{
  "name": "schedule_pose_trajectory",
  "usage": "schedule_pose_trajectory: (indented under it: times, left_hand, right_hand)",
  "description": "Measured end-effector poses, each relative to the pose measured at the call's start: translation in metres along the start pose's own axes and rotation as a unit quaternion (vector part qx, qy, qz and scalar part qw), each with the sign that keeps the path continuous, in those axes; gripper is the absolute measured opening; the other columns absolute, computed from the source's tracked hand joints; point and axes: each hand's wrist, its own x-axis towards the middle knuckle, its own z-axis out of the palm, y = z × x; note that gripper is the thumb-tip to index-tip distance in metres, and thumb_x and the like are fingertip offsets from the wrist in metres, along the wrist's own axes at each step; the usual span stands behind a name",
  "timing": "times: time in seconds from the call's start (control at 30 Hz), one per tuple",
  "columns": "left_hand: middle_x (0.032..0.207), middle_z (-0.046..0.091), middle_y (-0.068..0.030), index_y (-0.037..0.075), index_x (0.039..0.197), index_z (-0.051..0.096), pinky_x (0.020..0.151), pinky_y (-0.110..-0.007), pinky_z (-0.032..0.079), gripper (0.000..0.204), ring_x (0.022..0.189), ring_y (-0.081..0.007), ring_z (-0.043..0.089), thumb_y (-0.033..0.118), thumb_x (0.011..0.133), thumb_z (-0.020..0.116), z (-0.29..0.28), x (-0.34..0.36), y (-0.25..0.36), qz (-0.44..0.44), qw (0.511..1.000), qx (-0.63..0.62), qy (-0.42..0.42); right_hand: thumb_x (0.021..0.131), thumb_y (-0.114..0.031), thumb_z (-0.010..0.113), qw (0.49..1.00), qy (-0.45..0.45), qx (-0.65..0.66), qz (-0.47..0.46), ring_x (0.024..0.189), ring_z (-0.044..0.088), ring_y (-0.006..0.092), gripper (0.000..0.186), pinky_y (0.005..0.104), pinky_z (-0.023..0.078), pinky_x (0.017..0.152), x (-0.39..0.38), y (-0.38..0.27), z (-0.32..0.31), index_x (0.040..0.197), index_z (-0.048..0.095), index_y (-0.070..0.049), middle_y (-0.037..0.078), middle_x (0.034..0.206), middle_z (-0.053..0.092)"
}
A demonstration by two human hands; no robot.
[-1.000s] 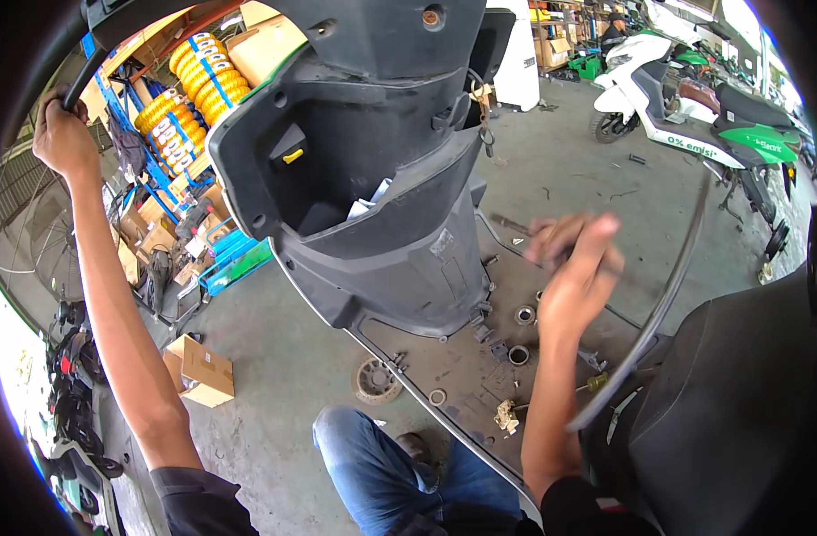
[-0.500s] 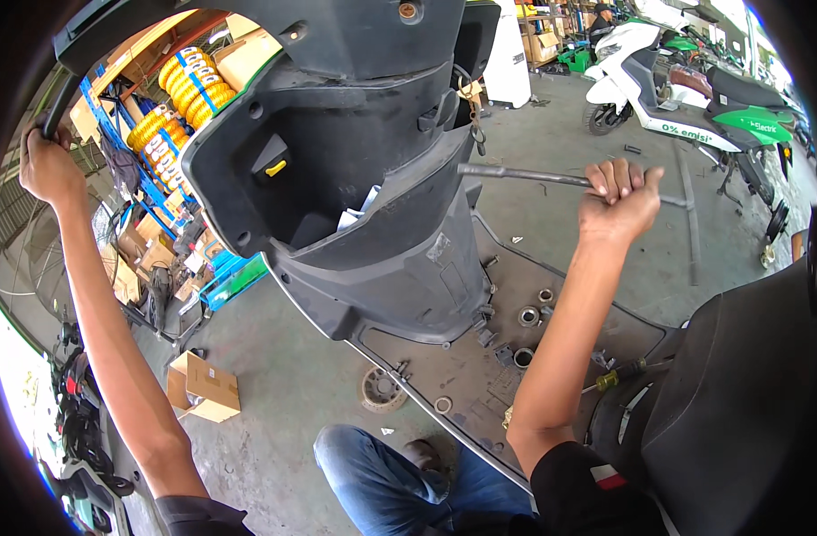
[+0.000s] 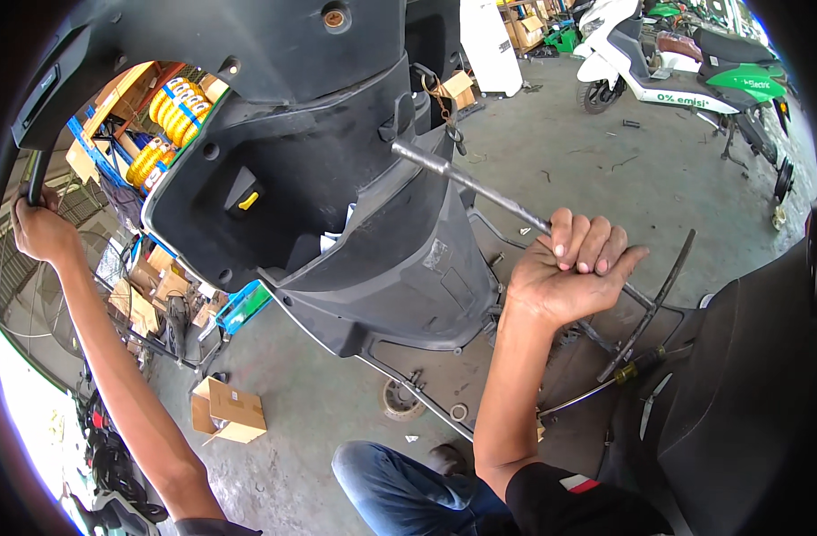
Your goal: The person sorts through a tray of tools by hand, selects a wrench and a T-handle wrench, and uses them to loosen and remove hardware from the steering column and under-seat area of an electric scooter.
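Observation:
At the far left my left hand [image 3: 46, 228] is closed round the black handlebar grip [image 3: 37, 174] of a scooter. The scooter's dark grey front panel [image 3: 408, 290], with an open storage pocket [image 3: 288, 196], stands before me. Above its footboard my right hand [image 3: 569, 272] is wrapped round the shaft of a metal T-handle wrench [image 3: 489, 207]. The wrench's free end points up and left, in front of the panel. Its crossbar [image 3: 668, 281] sits to the right, close to the seat [image 3: 739, 384]. I cannot tell whether the wrench touches the scooter.
A screwdriver [image 3: 641, 366] with a yellow and black handle lies by the seat. On the floor are an open cardboard box [image 3: 230, 411] and a round metal part [image 3: 401, 399]. A white and green scooter [image 3: 686, 94] stands at the back right. Shelves hold yellow coils [image 3: 178, 112].
My right hand has come lower and nearer, swinging the wrench from nearly level to a slant down to the right. The handlebar has turned or shifted slightly; my left hand stays on its grip.

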Motion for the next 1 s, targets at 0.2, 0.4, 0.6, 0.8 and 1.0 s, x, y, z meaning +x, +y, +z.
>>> schedule_pose_trajectory:
  times: [0.2,0.4,0.6,0.8,1.0]
  left_hand:
    - [0.059,0.053,0.0052,0.01,0.068,0.055,0.047,-0.027,0.033,0.021,0.05,-0.0073,0.044,0.007,0.086,0.045,-0.047,0.052,-0.048,0.105,0.959,0.256,-0.063]
    - [0.064,0.06,0.0072,0.012,0.073,0.062,0.051,-0.028,0.039,0.012,0.055,-0.0105,0.053,0.006,0.081,0.054,-0.053,0.06,-0.081,0.043,0.985,0.134,-0.094]
    - [0.066,0.062,0.0066,0.012,0.076,0.064,0.053,-0.028,0.041,0.014,0.058,-0.0102,0.055,0.006,0.082,0.054,-0.059,0.058,-0.072,0.154,0.908,0.382,-0.078]
    - [0.066,0.063,0.0058,0.012,0.074,0.063,0.053,-0.029,0.041,0.013,0.058,-0.0112,0.056,0.006,0.081,0.054,-0.044,0.04,-0.052,0.27,0.832,0.485,-0.028]
    - [0.066,0.063,0.0058,0.012,0.074,0.061,0.053,-0.029,0.043,0.01,0.057,-0.0126,0.057,0.004,0.079,0.057,-0.051,0.037,-0.058,0.266,0.828,0.493,-0.028]
  right_hand:
    - [0.109,-0.048,0.025,1.0,-0.018,-0.006,-0.006,0.041,0.013,0.011,0.056,0.0267,0.025,0.043,0.001,0.006,0.013,0.062,0.029,-0.018,-0.003,0.049,0.023]
    - [0.109,-0.049,0.024,0.984,-0.176,-0.009,-0.015,0.044,0.019,0.0121,0.053,0.0309,0.034,0.05,0.0,0.0,0.01,0.068,0.032,-0.017,-0.002,0.053,0.025]
    - [0.107,-0.033,0.043,0.979,-0.171,-0.111,-0.002,0.077,0.046,0.0142,0.023,0.0427,0.042,0.087,-0.015,0.001,0.006,0.123,0.042,-0.017,0.003,0.09,0.042]
    - [0.098,-0.021,0.062,0.957,-0.257,-0.129,0.028,0.128,0.053,0.0396,0.048,0.0547,0.043,0.113,-0.012,-0.007,-0.024,0.14,0.04,-0.012,0.019,0.127,0.054]
    - [0.098,-0.03,0.061,0.94,-0.268,-0.212,0.029,0.127,0.056,0.0398,0.043,0.0588,0.041,0.113,-0.014,-0.002,-0.041,0.132,0.049,-0.006,0.019,0.117,0.066]
